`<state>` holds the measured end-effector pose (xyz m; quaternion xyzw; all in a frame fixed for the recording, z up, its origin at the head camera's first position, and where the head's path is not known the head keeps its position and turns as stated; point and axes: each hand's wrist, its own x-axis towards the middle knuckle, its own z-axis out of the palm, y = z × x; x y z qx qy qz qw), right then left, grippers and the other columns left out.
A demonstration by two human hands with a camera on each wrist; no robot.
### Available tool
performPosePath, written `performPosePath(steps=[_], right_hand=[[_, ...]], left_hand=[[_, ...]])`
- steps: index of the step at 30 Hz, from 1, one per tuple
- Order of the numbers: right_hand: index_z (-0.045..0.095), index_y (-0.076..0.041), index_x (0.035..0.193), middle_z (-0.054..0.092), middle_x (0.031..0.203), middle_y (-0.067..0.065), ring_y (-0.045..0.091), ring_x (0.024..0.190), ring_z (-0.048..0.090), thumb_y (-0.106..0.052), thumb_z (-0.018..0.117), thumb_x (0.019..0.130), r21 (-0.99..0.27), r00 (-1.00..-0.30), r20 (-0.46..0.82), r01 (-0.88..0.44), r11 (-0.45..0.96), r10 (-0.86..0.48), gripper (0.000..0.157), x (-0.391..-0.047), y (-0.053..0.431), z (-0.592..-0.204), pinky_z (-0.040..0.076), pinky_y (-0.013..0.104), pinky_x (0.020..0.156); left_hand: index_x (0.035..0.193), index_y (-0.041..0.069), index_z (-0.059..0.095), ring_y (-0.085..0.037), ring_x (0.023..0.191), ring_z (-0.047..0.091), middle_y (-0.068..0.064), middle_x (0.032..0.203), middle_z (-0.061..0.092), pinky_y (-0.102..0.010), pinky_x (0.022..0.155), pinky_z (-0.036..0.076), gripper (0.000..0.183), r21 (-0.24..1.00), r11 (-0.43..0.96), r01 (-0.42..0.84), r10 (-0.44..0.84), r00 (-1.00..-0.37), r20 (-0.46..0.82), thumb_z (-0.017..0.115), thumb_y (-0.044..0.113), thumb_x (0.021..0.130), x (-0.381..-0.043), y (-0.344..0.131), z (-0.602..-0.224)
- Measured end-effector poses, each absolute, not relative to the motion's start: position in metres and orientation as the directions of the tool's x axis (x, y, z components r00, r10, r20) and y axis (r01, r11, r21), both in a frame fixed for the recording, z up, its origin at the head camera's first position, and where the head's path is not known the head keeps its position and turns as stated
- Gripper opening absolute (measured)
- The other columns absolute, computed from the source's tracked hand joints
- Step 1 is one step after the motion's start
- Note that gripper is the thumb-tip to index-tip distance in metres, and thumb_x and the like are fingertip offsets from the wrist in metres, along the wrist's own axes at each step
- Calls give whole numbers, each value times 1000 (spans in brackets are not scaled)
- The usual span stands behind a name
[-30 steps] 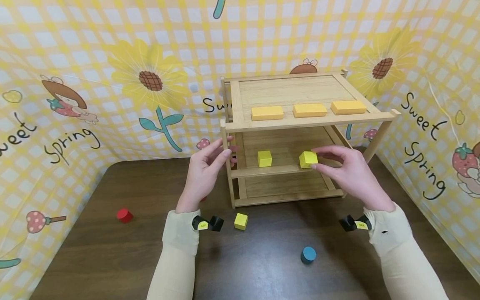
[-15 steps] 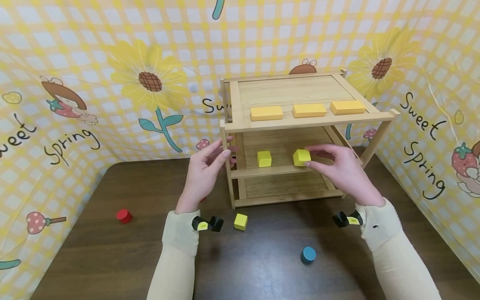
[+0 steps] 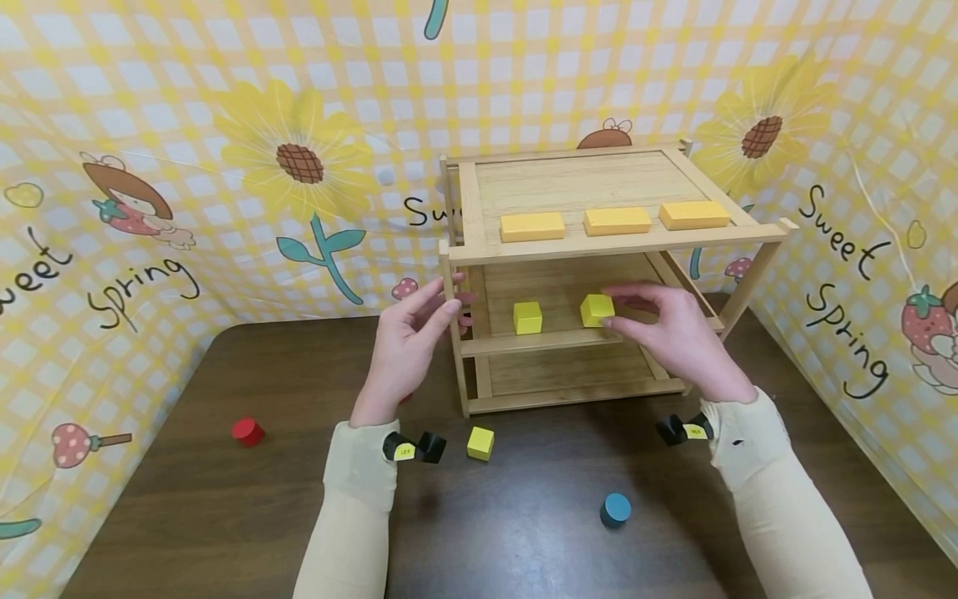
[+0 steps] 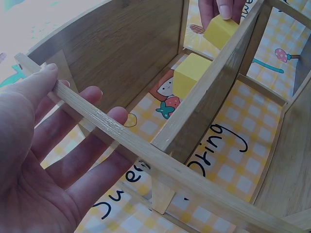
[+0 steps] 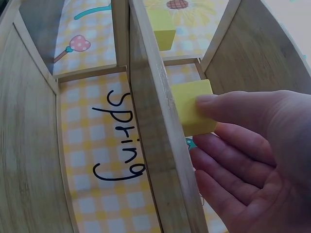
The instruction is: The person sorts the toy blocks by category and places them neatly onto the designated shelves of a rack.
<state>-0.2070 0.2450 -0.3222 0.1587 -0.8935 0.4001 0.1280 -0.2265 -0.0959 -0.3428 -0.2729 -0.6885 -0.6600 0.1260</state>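
Observation:
My right hand pinches a yellow cube between thumb and fingers, at the front of the middle tier of a wooden shelf. In the right wrist view, the thumb presses one face of this cube, close by the tier's edge. Left of it, another yellow cube sits on the same tier, also near the front. My left hand holds the shelf's front left post, thumb on one side and fingers passing behind it.
Three yellow-orange rectangular blocks lie in a row on the top tier. On the dark table are a yellow cube, a blue cylinder and a red cylinder. Something red is mostly hidden behind the left wrist.
My right hand has moved left along the middle tier with the yellow cube, bringing it nearer the other cube there. The left hand stays on the post.

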Motion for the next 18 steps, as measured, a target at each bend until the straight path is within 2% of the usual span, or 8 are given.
performPosePath(steps=[5, 13, 18], right_hand=[[70, -6, 126, 70, 120, 11, 31, 111, 67, -22, 78, 93, -677, -924, 333, -374, 634, -189, 37, -209, 245, -323, 54, 48, 93], [70, -5, 128, 69, 124, 13, 31, 112, 67, -20, 76, 95, -670, -925, 313, -374, 641, -214, 36, -212, 246, -324, 55, 49, 94], [68, -4, 131, 68, 127, 14, 32, 115, 66, -18, 74, 97, -668, -925, 305, -379, 641, -228, 37, -213, 246, -324, 54, 50, 96]], left_hand=[[143, 3, 58, -29, 90, 73, -12, 129, 67, -37, 85, 60, 41, 843, -21, 538, 211, -821, 530, 63, 11, 103, -227, -96, -343], [144, 0, 56, -31, 89, 72, -7, 130, 67, -37, 82, 61, 43, 838, -16, 546, 210, -818, 536, 63, 12, 103, -226, -96, -342], [143, 1, 58, -32, 90, 72, -15, 131, 66, -39, 83, 61, 41, 840, -33, 541, 213, -818, 535, 63, 11, 103, -226, -96, -342]])
